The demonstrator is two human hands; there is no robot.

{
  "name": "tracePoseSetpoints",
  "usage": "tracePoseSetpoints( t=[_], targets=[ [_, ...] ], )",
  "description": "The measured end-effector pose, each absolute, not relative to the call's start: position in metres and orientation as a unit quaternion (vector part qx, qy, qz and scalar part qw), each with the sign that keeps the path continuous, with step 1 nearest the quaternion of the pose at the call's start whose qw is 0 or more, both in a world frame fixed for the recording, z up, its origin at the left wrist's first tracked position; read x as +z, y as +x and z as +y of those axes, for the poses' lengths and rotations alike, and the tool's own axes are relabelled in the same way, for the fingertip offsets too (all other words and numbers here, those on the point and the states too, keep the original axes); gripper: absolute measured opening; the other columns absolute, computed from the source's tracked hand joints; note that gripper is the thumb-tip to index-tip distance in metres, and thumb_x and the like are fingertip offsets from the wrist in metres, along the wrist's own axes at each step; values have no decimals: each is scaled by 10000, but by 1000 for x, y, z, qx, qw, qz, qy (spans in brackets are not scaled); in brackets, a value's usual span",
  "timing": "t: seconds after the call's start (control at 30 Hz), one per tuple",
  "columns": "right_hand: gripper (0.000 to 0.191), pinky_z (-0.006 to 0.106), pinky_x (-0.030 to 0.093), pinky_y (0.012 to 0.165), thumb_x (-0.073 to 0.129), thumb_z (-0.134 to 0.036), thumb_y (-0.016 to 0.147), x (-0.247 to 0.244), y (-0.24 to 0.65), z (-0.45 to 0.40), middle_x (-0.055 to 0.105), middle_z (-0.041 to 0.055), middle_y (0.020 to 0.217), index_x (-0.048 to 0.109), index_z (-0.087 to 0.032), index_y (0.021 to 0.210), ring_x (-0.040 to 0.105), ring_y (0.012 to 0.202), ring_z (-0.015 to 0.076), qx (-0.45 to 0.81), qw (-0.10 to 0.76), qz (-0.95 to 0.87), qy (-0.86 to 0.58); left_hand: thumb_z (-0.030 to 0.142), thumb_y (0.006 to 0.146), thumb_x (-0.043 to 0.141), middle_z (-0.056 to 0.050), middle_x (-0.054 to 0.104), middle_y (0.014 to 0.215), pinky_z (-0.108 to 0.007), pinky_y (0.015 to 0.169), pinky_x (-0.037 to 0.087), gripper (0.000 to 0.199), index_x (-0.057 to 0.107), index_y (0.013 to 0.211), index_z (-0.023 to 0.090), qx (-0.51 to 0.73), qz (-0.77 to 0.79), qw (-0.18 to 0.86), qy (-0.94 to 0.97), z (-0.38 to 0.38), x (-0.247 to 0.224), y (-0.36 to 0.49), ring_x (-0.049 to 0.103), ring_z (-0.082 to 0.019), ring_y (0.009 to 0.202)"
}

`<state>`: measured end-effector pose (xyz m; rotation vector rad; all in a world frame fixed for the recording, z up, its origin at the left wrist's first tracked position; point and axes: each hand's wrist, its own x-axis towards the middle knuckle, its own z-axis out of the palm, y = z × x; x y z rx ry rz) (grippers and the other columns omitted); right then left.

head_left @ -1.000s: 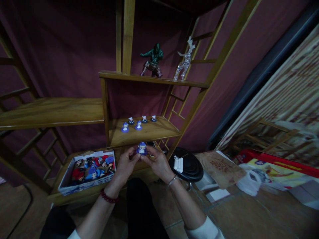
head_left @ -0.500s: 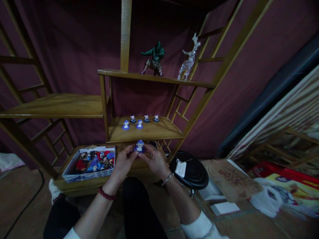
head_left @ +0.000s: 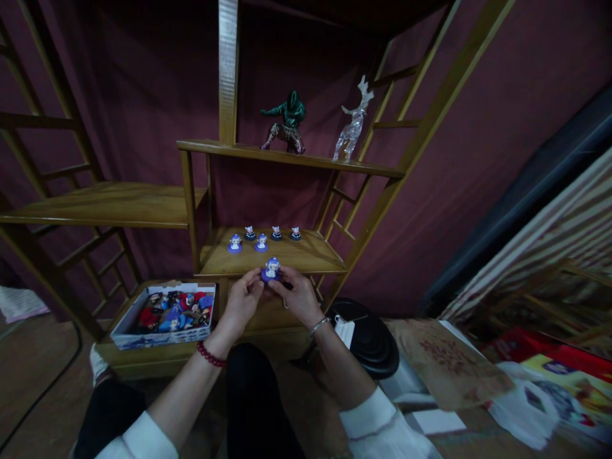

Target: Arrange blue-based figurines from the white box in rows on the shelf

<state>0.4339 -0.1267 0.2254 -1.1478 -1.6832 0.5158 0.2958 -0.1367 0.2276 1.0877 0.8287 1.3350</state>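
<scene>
A small purple-and-white figurine (head_left: 271, 268) on a purple round base is held upright between my two hands, just in front of the low shelf (head_left: 306, 260). My left hand (head_left: 243, 298) pinches the base from the left side. From the right, my right hand (head_left: 299, 296) grips it with thumb and fingers. Behind it on that shelf stand two similar purple figurines, one at the left (head_left: 234, 243) and one nearer the middle (head_left: 261, 242). Farther back is a row of dark-based white figurines (head_left: 276, 233).
A box (head_left: 165, 340) of mixed figurines sits at lower left. On the upper shelf (head_left: 315, 160) are a green crouching statue (head_left: 288, 121) and a clear deer statue (head_left: 351, 127). A black round stool (head_left: 370, 338) and a white plastic bag (head_left: 523, 408) are at right.
Both hands have lifted the figurine slightly and brought it closer to the low shelf's front edge. The view has shifted a little to the right.
</scene>
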Motion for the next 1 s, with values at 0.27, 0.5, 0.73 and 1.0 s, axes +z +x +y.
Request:
tracePoseSetpoints(
  t=[0.27,0.5,0.73,1.0],
  targets=[
    [324,319,505,794,620,-275,720,222,442,-97,661,44,977,581,-202,1034,634,856,166,244,518,-663,-483,134,729,522,-77,623,1093,-267,707,509,378,551,1106,147,554,358,567,493,-116,229,308,607,-150,838],
    [310,310,520,770,617,-273,716,214,457,-75,652,58,999,588,-191,1013,638,841,161,219,523,-662,-491,125,728,491,-62,658,1007,-302,790,474,391,575,1107,172,522,374,460,614,-96,224,319,598,-185,910],
    [315,317,512,783,632,-224,696,216,470,-57,660,48,969,591,-185,1006,636,824,156,204,512,-674,-492,101,719,464,-110,632,1063,-396,932,374,403,595,1098,146,479,446,253,713,-92,230,324,550,-243,1003],
    [273,305,506,774,632,-202,684,219,481,-31,675,11,888,609,-208,956,633,793,147,166,476,-685,-525,101,725,464,-93,613,1115,-410,1026,272,370,615,1055,176,476,387,211,761,-65,225,327,492,-237,1104]
  ],
)
